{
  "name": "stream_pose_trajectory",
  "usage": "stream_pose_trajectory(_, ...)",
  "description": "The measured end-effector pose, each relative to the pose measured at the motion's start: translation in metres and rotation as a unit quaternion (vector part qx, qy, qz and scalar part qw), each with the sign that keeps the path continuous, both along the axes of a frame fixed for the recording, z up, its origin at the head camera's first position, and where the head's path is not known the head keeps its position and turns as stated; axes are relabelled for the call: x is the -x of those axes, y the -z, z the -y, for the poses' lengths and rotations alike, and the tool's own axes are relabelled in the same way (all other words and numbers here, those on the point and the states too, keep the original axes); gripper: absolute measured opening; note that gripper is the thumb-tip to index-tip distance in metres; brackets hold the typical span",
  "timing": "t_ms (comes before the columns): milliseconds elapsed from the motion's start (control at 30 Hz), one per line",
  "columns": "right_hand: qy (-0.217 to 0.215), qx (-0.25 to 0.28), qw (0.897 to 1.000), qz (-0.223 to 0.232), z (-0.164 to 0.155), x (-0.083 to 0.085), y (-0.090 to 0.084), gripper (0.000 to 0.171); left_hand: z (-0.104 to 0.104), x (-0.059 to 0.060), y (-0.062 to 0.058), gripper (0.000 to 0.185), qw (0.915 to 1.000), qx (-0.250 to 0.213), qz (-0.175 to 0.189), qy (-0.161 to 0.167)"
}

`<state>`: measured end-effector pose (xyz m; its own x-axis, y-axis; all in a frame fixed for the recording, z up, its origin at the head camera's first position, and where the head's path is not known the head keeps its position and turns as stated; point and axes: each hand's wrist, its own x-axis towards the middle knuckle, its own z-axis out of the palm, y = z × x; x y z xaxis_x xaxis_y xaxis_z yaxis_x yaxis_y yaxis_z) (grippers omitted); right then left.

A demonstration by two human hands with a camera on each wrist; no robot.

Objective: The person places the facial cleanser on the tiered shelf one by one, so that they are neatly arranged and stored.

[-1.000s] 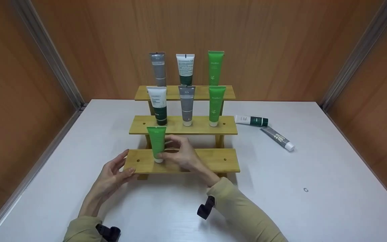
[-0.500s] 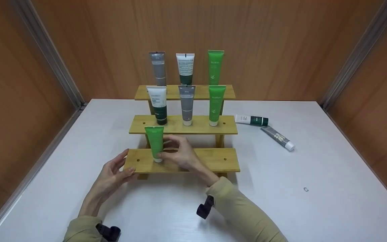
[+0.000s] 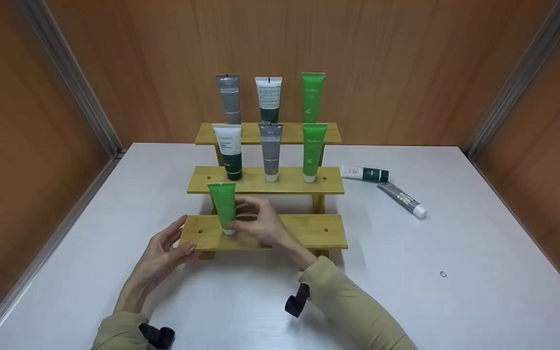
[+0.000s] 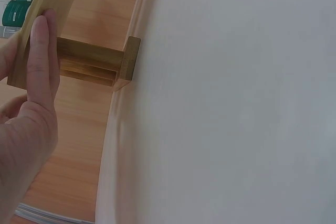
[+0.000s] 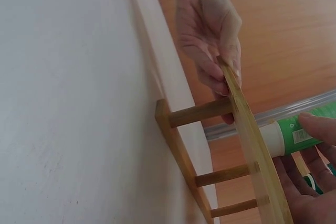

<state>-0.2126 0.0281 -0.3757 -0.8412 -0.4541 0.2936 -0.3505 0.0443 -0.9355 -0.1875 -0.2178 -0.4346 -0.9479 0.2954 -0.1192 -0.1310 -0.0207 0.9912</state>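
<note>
In the head view a green squeeze tube (image 3: 222,200) stands cap down on the lowest step of a three-tier wooden stand (image 3: 304,232), its top leaning left. My right hand (image 3: 265,226) pinches it low from the right, thumb in front. The white cap (image 5: 273,139) meets the board in the right wrist view. My left hand (image 3: 157,255) grips the left end of that same step. Straight fingers (image 4: 39,69) lie along the board's underside in the left wrist view, with the thumb on the other side.
On the middle step stand a white-and-dark-green tube (image 3: 228,151), a grey tube (image 3: 271,151) and a green tube (image 3: 313,151). Three more tubes line the top step. Right of the stand lie a white-and-green tube (image 3: 365,174) and a grey tube (image 3: 402,200). Wooden walls enclose the table.
The green tube in my right hand has tilted and shifted slightly left, its top moving more than its cap. My left hand keeps its place on the step's end.
</note>
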Motion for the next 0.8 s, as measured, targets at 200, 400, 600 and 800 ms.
stream_pose_trajectory(200, -0.011, 0.009, 1.0, -0.003, -0.003, -0.002, 0.0, 0.047, 0.0, -0.001, -0.001, 0.079, 1.0, -0.002, 0.001, -0.001)
stream_pose_trajectory(400, -0.024, 0.004, 0.999, -0.023, -0.024, -0.011, -0.006, 0.046, 0.001, -0.001, -0.001, 0.078, 1.0, 0.0, -0.007, 0.003)
stream_pose_trajectory(600, 0.029, -0.028, 0.997, -0.068, -0.066, -0.023, -0.019, 0.04, 0.001, -0.001, -0.001, 0.079, 1.0, 0.004, -0.005, -0.002)
stream_pose_trajectory(800, 0.106, -0.046, 0.983, -0.14, -0.124, -0.025, -0.02, 0.032, 0.001, -0.001, -0.001, 0.08, 0.9999, 0.008, -0.011, 0.004)
